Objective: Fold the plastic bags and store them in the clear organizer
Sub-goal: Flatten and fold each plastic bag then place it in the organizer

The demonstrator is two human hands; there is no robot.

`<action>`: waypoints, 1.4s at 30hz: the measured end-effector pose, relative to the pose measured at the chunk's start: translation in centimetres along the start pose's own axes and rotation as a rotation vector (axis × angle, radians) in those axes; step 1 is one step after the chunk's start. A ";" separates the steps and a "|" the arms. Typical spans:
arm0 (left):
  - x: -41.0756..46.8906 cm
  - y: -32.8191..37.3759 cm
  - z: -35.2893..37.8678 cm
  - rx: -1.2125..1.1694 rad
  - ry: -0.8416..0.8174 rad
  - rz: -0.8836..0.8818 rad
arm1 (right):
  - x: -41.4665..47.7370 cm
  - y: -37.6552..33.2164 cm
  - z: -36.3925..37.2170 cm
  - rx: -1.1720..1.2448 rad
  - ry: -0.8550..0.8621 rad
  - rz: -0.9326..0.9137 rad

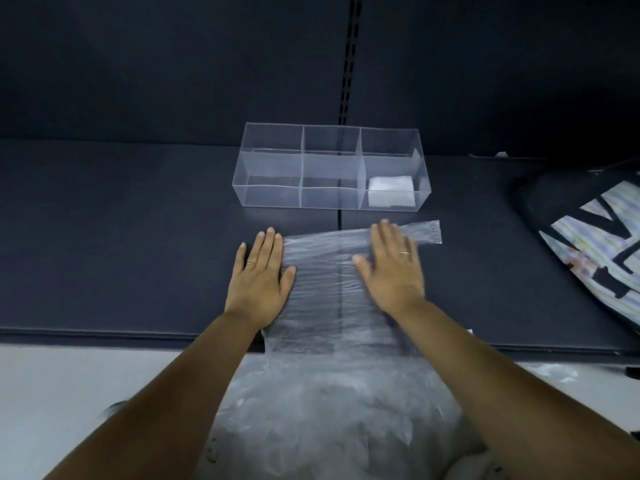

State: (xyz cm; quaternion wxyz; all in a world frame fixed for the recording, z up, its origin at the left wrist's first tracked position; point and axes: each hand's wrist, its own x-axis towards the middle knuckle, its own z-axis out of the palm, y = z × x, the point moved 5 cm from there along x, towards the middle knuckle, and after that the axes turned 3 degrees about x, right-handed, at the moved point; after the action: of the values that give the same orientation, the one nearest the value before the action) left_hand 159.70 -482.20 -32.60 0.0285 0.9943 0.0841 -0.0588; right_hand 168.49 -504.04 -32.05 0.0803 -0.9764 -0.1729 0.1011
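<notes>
A clear plastic bag lies flat and stretched out on the dark shelf, its near end hanging over the front edge. My left hand lies flat with straight fingers at the bag's left edge. My right hand presses flat on the bag's right part. Behind them stands the clear organizer with several compartments. A folded white bag sits in its front right compartment.
A heap of crumpled clear bags lies below the shelf edge, close to me. A black bag with a light printed pattern rests on the shelf at the right. The dark shelf meets a dark back wall.
</notes>
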 end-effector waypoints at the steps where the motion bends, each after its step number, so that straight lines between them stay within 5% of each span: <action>1: 0.0 -0.1 0.1 0.005 0.003 0.001 | -0.1 2.5 -0.3 -0.015 0.017 0.067; 9: 0.2 -1.9 -1.1 -0.031 -0.077 -0.103 | -1.0 11.0 -3.0 -0.030 0.032 0.263; 13: -5.5 -1.7 -3.3 -0.072 0.185 0.180 | -6.1 5.0 -4.2 0.130 0.247 -0.125; 17: -11.9 -0.2 -1.1 0.077 0.120 0.538 | -13.2 -1.8 -0.5 0.087 0.075 -0.492; 26: -13.5 0.7 -4.7 -0.084 0.389 0.493 | -13.4 -2.3 -2.6 0.232 0.267 -0.397; 31: -11.2 -2.1 -7.0 -0.528 0.118 0.077 | -11.3 2.7 -5.1 0.283 0.044 -0.203; 36: -8.9 -4.4 -7.6 -0.961 -0.059 -0.237 | -8.6 7.0 -7.2 0.741 -0.223 0.046; 42: -5.6 -6.2 -6.5 -1.160 -0.005 -0.530 | -4.1 8.8 -7.7 1.084 -0.090 0.274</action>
State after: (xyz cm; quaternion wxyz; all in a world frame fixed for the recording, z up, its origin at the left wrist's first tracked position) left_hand 153.85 -476.58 -25.71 0.5472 0.7625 0.3451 -0.0111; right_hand 169.24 -514.56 -25.56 0.5492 -0.8038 0.0289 0.2268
